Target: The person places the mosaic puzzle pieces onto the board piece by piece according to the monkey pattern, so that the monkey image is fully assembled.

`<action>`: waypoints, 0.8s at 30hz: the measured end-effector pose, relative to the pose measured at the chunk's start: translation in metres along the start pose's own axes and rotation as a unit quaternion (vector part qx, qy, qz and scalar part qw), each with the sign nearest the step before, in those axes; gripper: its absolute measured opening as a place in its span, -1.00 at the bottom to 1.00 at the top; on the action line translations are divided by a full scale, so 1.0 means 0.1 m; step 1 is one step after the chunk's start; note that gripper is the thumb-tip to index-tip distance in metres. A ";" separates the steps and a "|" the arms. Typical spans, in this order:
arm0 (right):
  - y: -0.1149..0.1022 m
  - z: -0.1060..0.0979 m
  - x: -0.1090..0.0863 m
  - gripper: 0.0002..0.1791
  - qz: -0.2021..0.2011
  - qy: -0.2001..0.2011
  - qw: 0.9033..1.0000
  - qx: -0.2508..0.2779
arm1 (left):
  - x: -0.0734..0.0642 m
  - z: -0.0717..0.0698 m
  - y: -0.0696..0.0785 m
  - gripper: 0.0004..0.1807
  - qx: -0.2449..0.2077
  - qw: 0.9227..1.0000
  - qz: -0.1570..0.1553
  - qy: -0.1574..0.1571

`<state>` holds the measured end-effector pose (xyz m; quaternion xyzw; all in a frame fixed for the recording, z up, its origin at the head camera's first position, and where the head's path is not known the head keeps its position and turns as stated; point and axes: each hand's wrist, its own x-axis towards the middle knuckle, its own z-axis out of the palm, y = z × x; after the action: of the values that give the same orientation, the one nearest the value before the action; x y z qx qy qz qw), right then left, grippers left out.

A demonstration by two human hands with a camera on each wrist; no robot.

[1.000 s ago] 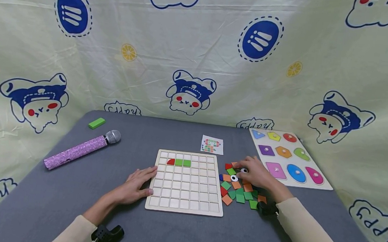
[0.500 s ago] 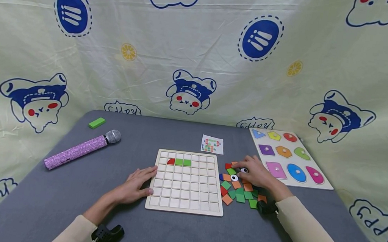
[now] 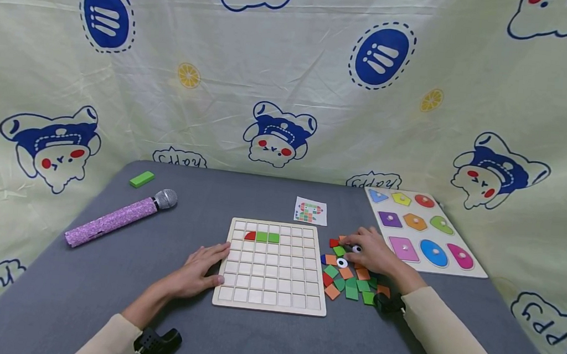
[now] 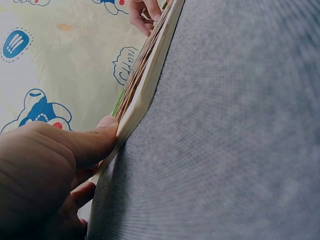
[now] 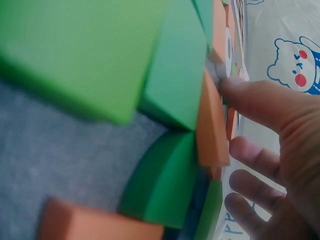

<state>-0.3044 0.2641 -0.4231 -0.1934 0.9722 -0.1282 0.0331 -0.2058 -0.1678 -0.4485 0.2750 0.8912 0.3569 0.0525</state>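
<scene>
In the head view, a pale wooden grid board (image 3: 271, 270) lies in the middle, with one red quarter-round tile (image 3: 250, 236) and two green square tiles (image 3: 267, 237) in its second row. My left hand (image 3: 201, 273) rests at the board's left edge, its thumb (image 4: 100, 140) against the rim in the left wrist view. To the right of the board, my right hand (image 3: 370, 250) reaches over a loose pile of orange, green and red tiles (image 3: 351, 288). Its thumb is close to a round eye tile (image 3: 341, 263); the other fingers (image 5: 255, 187) are loosely bent. The fingertips are partly hidden.
A small printed pattern card (image 3: 311, 211) lies behind the board. At the back right is a shape puzzle board (image 3: 421, 232) with knobbed pieces. A glittery purple microphone (image 3: 120, 220) and a green block (image 3: 141, 179) lie on the left of the grey table (image 3: 250, 341).
The round eye tile has shifted slightly toward the near side, and a green tile beside it has moved a little. The right hand has barely moved; the left stays at the board edge.
</scene>
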 end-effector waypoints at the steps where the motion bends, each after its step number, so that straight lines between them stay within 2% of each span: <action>1: 0.00 0.00 0.00 -0.67 -0.001 0.001 1.000 -0.001 | 0.00 0.00 0.00 -0.31 0.000 1.000 0.000 0.000; 10: 0.00 0.03 -0.02 -0.65 0.010 0.011 1.000 -0.002 | 0.01 0.00 0.00 -0.31 -0.001 1.000 -0.003 -0.003; 18: 0.02 0.04 -0.07 -0.74 -0.030 0.037 0.999 -0.018 | 0.01 0.00 -0.02 -0.31 0.001 1.000 -0.003 -0.002; 24: 0.03 0.05 -0.10 -0.77 -0.033 0.045 0.998 -0.018 | 0.00 0.01 -0.03 -0.31 0.001 1.000 -0.001 -0.001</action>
<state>-0.2959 0.2693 -0.4283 -0.2202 0.9678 -0.1205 -0.0186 -0.2073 -0.1688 -0.4506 0.2742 0.8920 0.3553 0.0538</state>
